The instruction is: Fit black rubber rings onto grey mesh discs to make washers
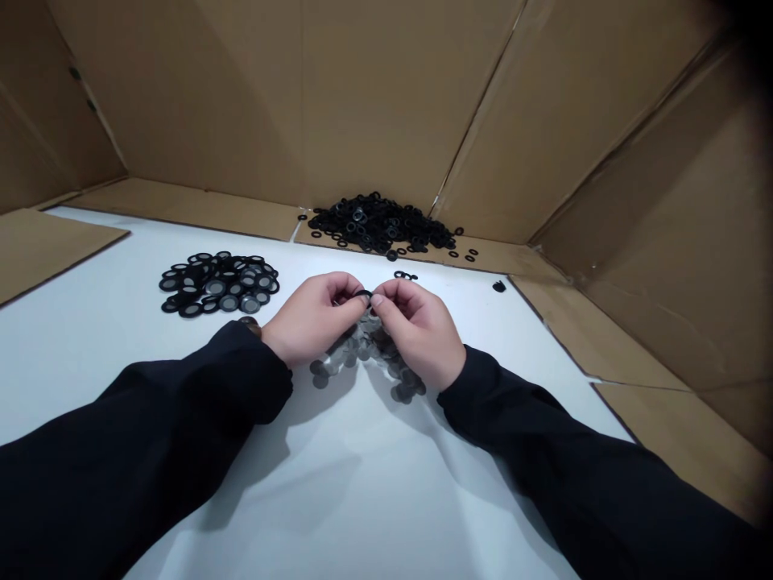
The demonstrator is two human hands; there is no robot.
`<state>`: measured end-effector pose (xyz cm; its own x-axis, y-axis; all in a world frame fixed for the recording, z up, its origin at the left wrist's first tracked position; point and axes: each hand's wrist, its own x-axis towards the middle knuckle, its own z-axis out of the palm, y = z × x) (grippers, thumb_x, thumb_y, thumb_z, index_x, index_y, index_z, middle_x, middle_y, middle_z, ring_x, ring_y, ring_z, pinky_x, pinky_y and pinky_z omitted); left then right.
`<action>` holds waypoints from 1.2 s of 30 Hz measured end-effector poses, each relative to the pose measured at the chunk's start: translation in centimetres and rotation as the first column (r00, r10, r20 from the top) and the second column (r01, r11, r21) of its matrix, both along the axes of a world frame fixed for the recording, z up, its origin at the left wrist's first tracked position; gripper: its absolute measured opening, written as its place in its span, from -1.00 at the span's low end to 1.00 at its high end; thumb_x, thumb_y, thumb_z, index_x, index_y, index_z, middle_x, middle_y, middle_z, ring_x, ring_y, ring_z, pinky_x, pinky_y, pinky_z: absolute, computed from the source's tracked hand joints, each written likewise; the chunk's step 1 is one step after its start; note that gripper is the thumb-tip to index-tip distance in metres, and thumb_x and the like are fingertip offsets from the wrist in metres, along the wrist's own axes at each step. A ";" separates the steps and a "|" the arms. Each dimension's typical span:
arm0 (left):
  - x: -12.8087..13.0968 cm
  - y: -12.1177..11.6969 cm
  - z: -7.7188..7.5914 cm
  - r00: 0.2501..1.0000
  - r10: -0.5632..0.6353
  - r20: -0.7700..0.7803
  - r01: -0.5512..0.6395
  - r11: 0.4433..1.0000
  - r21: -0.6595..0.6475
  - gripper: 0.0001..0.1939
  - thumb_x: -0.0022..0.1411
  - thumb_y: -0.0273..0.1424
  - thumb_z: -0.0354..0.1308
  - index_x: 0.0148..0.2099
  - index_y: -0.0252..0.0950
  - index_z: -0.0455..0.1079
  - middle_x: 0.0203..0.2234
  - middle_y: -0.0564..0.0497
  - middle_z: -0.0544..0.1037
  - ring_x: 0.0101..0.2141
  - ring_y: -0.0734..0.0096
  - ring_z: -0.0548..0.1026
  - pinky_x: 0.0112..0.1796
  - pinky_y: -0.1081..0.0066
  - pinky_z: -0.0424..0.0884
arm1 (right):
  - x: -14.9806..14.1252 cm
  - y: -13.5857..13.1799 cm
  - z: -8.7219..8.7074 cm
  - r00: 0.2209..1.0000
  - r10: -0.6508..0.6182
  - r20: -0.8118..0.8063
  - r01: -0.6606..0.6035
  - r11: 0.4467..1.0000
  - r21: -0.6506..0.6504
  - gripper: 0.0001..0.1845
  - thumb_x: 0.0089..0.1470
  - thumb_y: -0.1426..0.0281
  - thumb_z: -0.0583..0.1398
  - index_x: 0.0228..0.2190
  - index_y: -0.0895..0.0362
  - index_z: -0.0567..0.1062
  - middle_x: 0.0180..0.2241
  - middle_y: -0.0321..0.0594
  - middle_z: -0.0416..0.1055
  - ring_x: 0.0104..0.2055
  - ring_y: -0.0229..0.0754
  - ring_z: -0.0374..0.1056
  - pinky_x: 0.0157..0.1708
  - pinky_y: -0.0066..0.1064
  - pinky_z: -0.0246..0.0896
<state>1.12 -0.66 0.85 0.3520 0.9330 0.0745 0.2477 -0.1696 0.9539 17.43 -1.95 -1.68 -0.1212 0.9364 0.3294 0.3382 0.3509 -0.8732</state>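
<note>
Between the fingertips of both hands is a small black rubber ring [364, 293], partly hidden by the thumbs. My left hand [323, 316] pinches its left side, while my right hand [419, 324] pinches the right side. Whether a disc sits inside the ring I cannot tell. Beneath the hands lies a loose heap of thin grey discs [347, 351], partly covered by the fingers. To the left is a pile of black rings with grey discs in their centres [229, 283].
Against the back cardboard wall [374, 105] rises a big heap of black rings [380, 221]. A few loose rings [399, 275] lie in front of it. A small black lump [498, 286] rests near the right edge of the white tabletop [362, 499]. Cardboard panels enclose the sides.
</note>
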 end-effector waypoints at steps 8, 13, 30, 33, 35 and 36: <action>-0.1 -0.1 0.2 0.998 -0.019 -0.065 0.021 1.000 0.020 -0.87 0.12 -0.35 0.10 -0.38 -0.31 0.35 -0.60 0.12 0.35 -0.59 0.54 0.26 -0.56 0.52 0.18 | 0.1 -0.1 0.1 0.996 0.034 0.079 -0.035 0.999 0.008 -0.83 0.15 0.28 0.11 -0.37 0.13 0.38 -0.49 -0.33 0.30 -0.49 -0.30 0.17 -0.47 -0.45 0.11; 0.1 0.0 0.1 0.999 0.028 -0.042 -0.025 0.997 0.067 -0.87 0.14 -0.34 0.09 -0.37 -0.30 0.35 -0.62 0.15 0.33 -0.61 0.55 0.23 -0.56 0.52 0.15 | -0.1 -0.3 0.5 0.988 0.009 0.155 -0.014 0.999 0.029 -0.87 0.14 0.32 0.10 -0.40 0.12 0.35 -0.54 -0.36 0.23 -0.51 -0.30 0.14 -0.49 -0.45 0.07; -0.2 0.2 -0.1 0.999 -0.020 -0.034 0.021 1.000 0.020 -0.84 0.15 -0.30 0.12 -0.35 -0.31 0.36 -0.59 0.12 0.36 -0.58 0.55 0.27 -0.56 0.52 0.18 | 0.1 -0.2 0.1 0.995 0.034 0.095 -0.033 0.999 -0.008 -0.86 0.16 0.32 0.10 -0.38 0.12 0.36 -0.54 -0.37 0.23 -0.51 -0.32 0.15 -0.51 -0.46 0.07; -0.2 0.2 -0.1 0.998 -0.041 -0.037 0.042 0.999 0.009 -0.84 0.14 -0.31 0.13 -0.35 -0.32 0.37 -0.57 0.11 0.39 -0.58 0.54 0.30 -0.55 0.52 0.21 | 0.1 -0.1 -0.1 0.996 0.037 0.078 -0.037 0.999 -0.006 -0.84 0.18 0.30 0.09 -0.37 0.12 0.36 -0.54 -0.38 0.23 -0.51 -0.32 0.13 -0.51 -0.47 0.06; -0.2 0.2 -0.1 0.997 -0.058 -0.041 0.058 0.998 -0.002 -0.85 0.13 -0.32 0.14 -0.35 -0.32 0.39 -0.56 0.10 0.41 -0.56 0.53 0.33 -0.54 0.52 0.23 | 0.2 0.0 -0.2 0.997 0.037 0.065 -0.036 0.999 -0.009 -0.83 0.19 0.29 0.09 -0.36 0.12 0.37 -0.54 -0.38 0.23 -0.51 -0.32 0.13 -0.51 -0.47 0.07; -0.3 0.2 -0.1 0.997 -0.062 -0.043 0.061 0.998 -0.004 -0.84 0.12 -0.32 0.14 -0.35 -0.33 0.39 -0.56 0.09 0.42 -0.56 0.53 0.33 -0.54 0.52 0.23 | 0.2 0.0 -0.3 0.997 0.039 0.063 -0.039 0.999 -0.010 -0.83 0.19 0.29 0.09 -0.36 0.12 0.37 -0.53 -0.37 0.24 -0.51 -0.32 0.14 -0.50 -0.46 0.07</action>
<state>0.84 -0.45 0.77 0.4116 0.9097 0.0559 0.2778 -0.1836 0.9429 17.65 -1.94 -1.96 -0.1781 0.9333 0.3117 0.3790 0.3574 -0.8536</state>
